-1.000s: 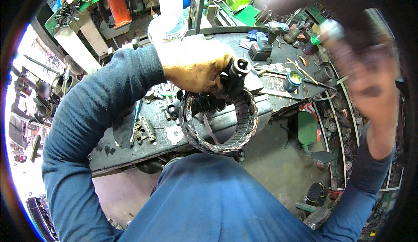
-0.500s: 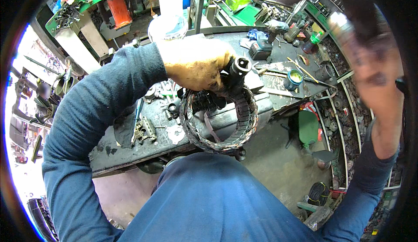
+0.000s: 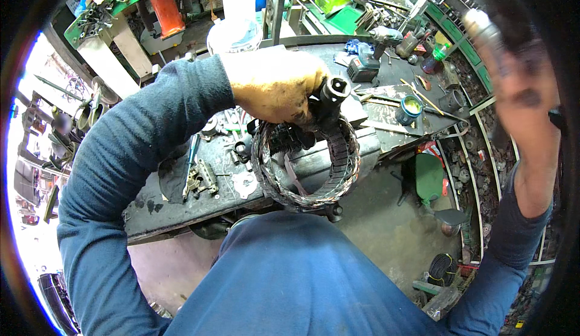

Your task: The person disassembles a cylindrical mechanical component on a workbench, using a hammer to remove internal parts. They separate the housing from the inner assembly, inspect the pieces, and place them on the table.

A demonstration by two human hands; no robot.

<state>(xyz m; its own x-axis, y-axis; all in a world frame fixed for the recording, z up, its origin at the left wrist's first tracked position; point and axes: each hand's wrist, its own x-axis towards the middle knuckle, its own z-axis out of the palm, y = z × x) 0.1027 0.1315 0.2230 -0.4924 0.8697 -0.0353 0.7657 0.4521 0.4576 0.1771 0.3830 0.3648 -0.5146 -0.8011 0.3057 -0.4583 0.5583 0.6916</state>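
Both closed: LH [image 3: 279, 87] w/ blk socket [image 3: 333, 94], RH [image 3: 524, 85] w/ blurry tool [image 3: 515, 19].

The long-sleeved top [image 3: 290, 275] is blue, smooth across the front. Its left sleeve [image 3: 109, 176] has a soft, slightly fuzzy nap — bunched into thick folds, ending in a plain cuff [image 3: 214, 84]. The right sleeve [image 3: 498, 266] looks wrinkled and shadowed. Left hand [image 3: 275, 85] and right hand [image 3: 524, 115] are ungloved — both smudged with grime.

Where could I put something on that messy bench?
The black bench looks bare between the metal bracket and the bench's front edge. It's crowded left of the wire-wound ring with metal parts, and around the blue tin.
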